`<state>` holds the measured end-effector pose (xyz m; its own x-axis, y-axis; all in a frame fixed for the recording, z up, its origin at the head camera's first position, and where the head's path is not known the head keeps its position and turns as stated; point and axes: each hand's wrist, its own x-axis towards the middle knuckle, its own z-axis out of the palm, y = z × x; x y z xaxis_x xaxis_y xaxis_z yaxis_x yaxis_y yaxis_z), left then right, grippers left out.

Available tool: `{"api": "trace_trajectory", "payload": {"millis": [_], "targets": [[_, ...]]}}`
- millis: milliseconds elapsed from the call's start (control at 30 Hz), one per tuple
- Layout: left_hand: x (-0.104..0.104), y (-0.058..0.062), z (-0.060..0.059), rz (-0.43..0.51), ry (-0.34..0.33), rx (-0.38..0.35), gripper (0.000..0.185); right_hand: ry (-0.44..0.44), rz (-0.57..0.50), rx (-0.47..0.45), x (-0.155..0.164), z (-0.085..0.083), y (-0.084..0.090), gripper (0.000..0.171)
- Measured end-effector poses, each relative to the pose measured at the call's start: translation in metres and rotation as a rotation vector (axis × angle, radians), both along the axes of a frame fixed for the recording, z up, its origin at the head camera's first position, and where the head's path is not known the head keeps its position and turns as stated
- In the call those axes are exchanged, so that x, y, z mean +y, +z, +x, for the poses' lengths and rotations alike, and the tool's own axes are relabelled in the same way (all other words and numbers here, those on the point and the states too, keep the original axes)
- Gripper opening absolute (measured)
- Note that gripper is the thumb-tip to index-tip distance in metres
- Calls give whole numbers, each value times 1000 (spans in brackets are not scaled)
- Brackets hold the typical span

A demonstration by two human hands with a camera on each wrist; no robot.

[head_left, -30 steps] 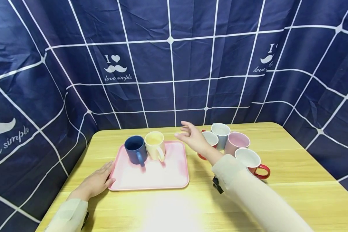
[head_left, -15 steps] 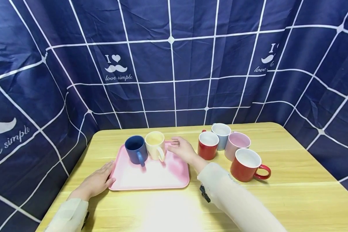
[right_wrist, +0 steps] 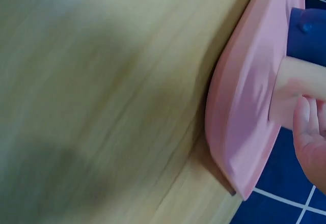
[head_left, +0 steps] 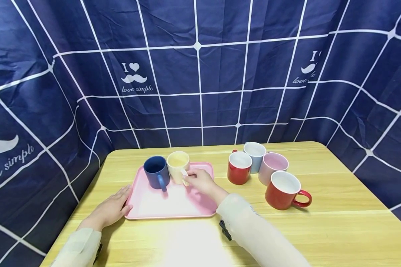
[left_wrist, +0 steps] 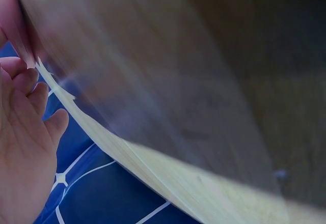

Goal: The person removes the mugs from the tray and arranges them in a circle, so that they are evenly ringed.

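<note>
Two mugs, the blue mug (head_left: 156, 172) and cream mug (head_left: 178, 166), stand on the pink tray (head_left: 200, 205); four mugs (head_left: 266, 172) wait to its right. The right hand (head_left: 200, 181) pinches the cream mug's handle; the left hand (head_left: 111, 210) rests flat, fingers straight, against the tray's left edge.

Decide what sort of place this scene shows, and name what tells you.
Probably a staged tabletop set-up, not a real kitchen: a navy grid-patterned cloth walls in a small wooden table holding only mugs and a pink tray.

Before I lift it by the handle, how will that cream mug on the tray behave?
The cream mug looks like glazed ceramic: likely rigid, fairly heavy, perhaps slick. Lifted by its handle at the right hand, it may tilt. It stands close beside the blue mug, so a swing could knock them together.
</note>
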<state>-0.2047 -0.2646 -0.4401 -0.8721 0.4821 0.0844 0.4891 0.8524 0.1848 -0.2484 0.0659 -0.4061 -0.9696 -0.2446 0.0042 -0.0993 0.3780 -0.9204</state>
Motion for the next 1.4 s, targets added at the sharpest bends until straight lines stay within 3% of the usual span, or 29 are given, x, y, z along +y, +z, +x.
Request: {"api": "trace_trajectory", "payload": {"millis": [267,500,733,1400], "targets": [[0,1,0,-3,3,-8,57,-19,23,26,-10,2,-1,17],[0,1,0,-5,-4,4,57,-51,-71,-36,-14,1,-7,17],[-1,-1,-1,-6,-10,20,57,-66,-84,-18,-14,0,-11,17],[-1,-1,-1,6,-9,27,56,6,-110,46,0,4,-6,20]]}}
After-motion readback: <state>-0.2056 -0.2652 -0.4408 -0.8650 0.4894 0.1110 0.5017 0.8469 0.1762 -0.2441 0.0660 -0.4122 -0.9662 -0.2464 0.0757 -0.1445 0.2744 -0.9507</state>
